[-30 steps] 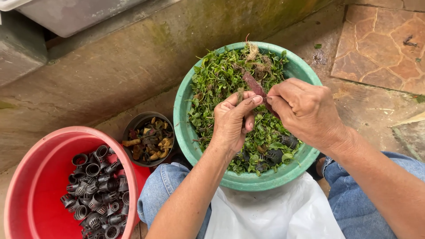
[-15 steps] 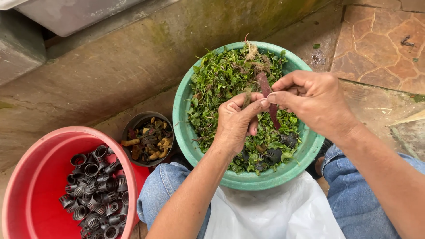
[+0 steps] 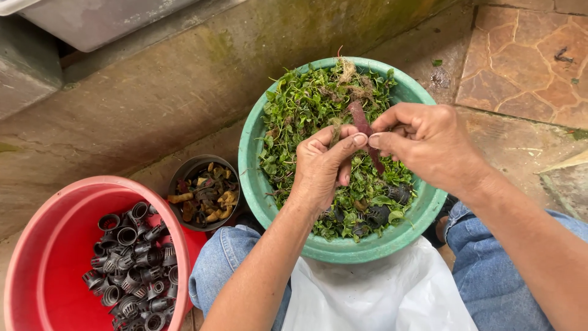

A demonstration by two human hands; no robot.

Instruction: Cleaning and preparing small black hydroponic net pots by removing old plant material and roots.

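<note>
Outdoor spot, mossy concrete wall up top and stone paving (image 3: 520, 67) off to one side, person sitting with a green basin (image 3: 254, 184) on their lap over jeans and a white plastic sheet (image 3: 373, 294).

Both hands met right over the middle of the basin. The left hand (image 3: 321, 168) had its thumb and fingers pinched narrow on a reddish-purple leaf (image 3: 361, 122), and the right hand (image 3: 429, 144) pinched the same leaf from the other side, fingertips almost touching. So the leaf sat right between the two grips, neither hand really nearer. Its long axis ran up-and-down in the view, tilted a bit, the upper end poking above the fingers and the lower end hanging below them toward the greens. It looked limp, narrow, dark maroon.

Just under the grip: a heap of small green plants (image 3: 306, 104) with some roots and a few black net pots mixed in. Further out past the left wrist, a small dark pot (image 3: 205, 193) of brownish bits, then a red bucket (image 3: 37, 257) full of black net pots (image 3: 131, 257).
</note>
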